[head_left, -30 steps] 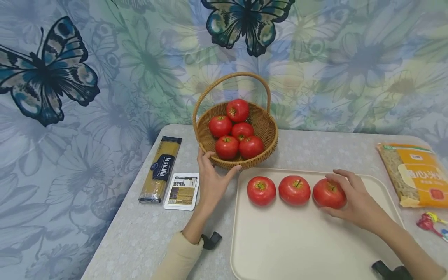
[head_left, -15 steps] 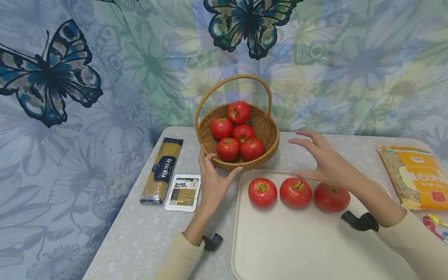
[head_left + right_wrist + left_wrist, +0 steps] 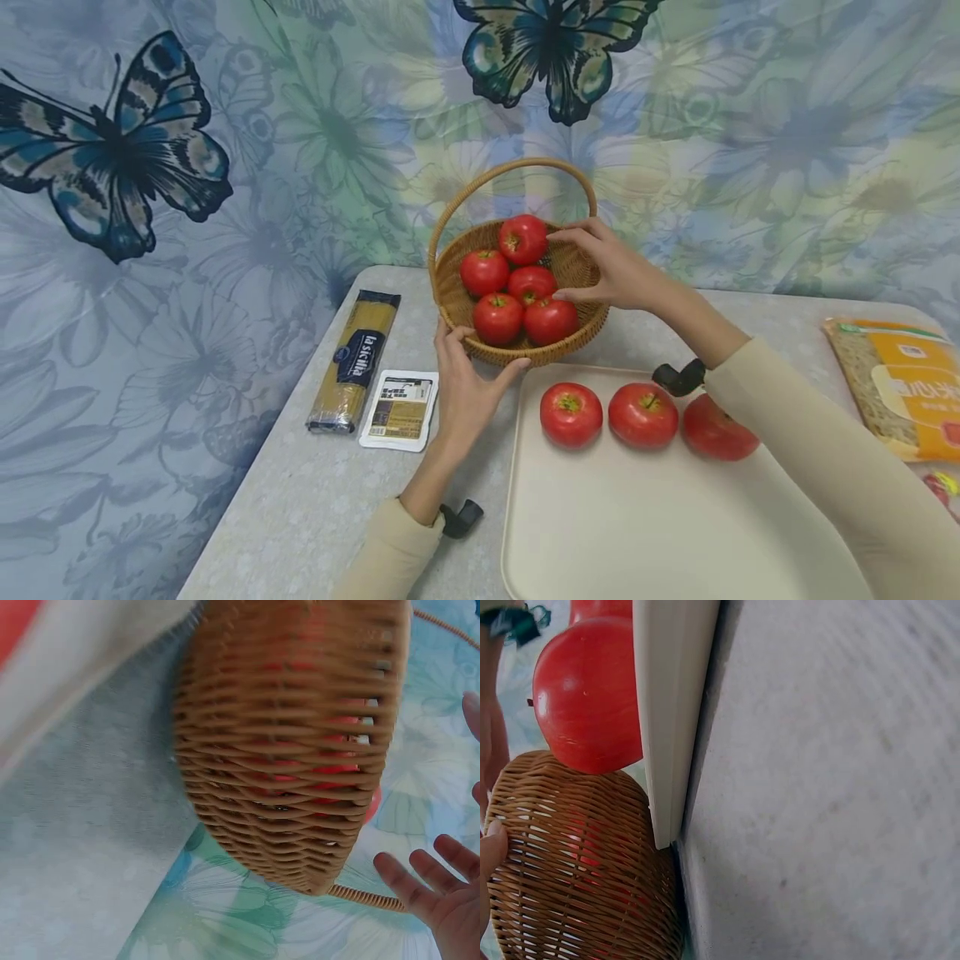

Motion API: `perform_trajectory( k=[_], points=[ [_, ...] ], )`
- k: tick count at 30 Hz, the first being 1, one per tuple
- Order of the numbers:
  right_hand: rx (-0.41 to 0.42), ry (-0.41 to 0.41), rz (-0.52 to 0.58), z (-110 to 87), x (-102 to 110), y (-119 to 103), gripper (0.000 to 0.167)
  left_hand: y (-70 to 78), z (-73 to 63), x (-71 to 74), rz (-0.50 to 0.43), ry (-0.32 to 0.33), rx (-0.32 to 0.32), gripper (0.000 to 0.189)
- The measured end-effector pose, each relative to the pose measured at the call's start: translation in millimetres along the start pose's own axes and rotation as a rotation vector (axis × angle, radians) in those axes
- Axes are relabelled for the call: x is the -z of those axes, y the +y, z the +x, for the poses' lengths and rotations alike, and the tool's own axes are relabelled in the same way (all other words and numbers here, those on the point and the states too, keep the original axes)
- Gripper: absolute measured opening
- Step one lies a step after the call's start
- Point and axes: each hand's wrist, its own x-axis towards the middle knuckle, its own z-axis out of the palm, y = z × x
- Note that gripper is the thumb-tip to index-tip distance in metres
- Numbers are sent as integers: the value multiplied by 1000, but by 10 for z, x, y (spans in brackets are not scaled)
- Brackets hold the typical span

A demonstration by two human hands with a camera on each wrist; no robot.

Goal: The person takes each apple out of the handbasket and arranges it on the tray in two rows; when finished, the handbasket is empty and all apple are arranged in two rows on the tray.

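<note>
A wicker basket (image 3: 594, 321) with an arched handle holds several red apples (image 3: 483, 272), tilted toward me in the head view. My left hand (image 3: 468, 396) grips its front-left rim, fingers bent over the edge and thumb spread along the front. In the left wrist view a fingertip (image 3: 493, 844) lies on the weave. My right hand (image 3: 611, 267) reaches in over the basket's right side, fingers and thumb spread apart with nothing between them. Its fingertips are right beside the top apple (image 3: 523, 239), its thumb close above the lower right apple (image 3: 551, 322).
A cream tray (image 3: 637, 517) in front of the basket carries three apples (image 3: 572, 415) in a row, the rightmost partly behind the right sleeve. A spaghetti pack (image 3: 354, 367) and a flat white packet (image 3: 400, 410) lie left. An orange-labelled bag (image 3: 900, 387) and lollipops (image 3: 941, 487) lie right.
My right hand has left the rightmost apple on the tray and moved up and left, over to the basket. The left hand has stayed at the basket's rim.
</note>
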Motion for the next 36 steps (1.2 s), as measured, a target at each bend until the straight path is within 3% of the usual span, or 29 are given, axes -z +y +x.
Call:
perform_trajectory(
  k=[9, 13, 17, 21, 28, 31, 36],
  points=[
    [-95, -81, -150, 544, 63, 97, 67, -23, 15, 2, 2, 10, -27, 82],
    [-177, -139, -126, 709, 37, 144, 67, -33, 20, 0, 9, 10, -26, 82],
    [-217, -201, -83, 821, -40, 168, 69, -39, 10, -5, 14, 4, -18, 81],
    [-250, -207, -62, 920, -87, 168, 70, -43, 10, -8, 22, 9, -23, 80],
    [-297, -271, -59, 1009, -66, 206, 70, -50, 4, -20, 20, 6, -26, 80],
    [-288, -293, -75, 1035, -17, 188, 70, -54, 8, -22, 22, 9, -36, 80],
    [-249, -259, -103, 1115, -19, 159, 64, -68, 11, -14, 25, 16, -42, 80]
  ],
)
